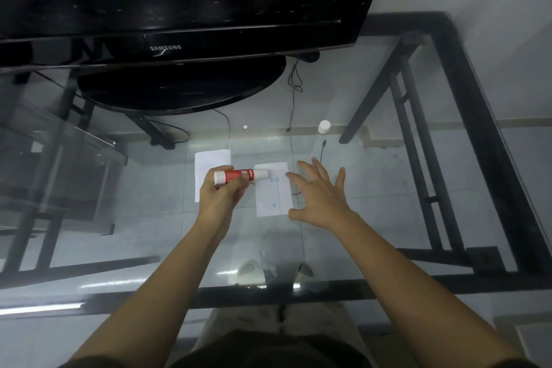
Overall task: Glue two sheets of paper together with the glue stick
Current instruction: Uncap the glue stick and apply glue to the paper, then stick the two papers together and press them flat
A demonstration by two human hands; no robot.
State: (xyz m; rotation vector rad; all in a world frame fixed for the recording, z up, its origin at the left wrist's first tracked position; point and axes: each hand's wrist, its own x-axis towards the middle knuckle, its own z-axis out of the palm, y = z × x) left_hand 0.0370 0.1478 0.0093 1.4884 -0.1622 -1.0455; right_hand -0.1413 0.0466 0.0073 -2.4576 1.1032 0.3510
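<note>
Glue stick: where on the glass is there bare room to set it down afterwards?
Bare glass lies between the sheets and the near table edge, under both forearms, and left of the left sheet. It is crowded around the glue stick, the left hand, the right sheet and the right hand. The cap stands farther back.

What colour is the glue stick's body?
Red, with white ends; glue stick shows in the head view.

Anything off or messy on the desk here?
Mostly tidy. The glue stick's white cap stands apart on the glass table, beyond the sheets. The right sheet carries blue dots and a streak, seemingly glue; the left sheet looks clean.
</note>
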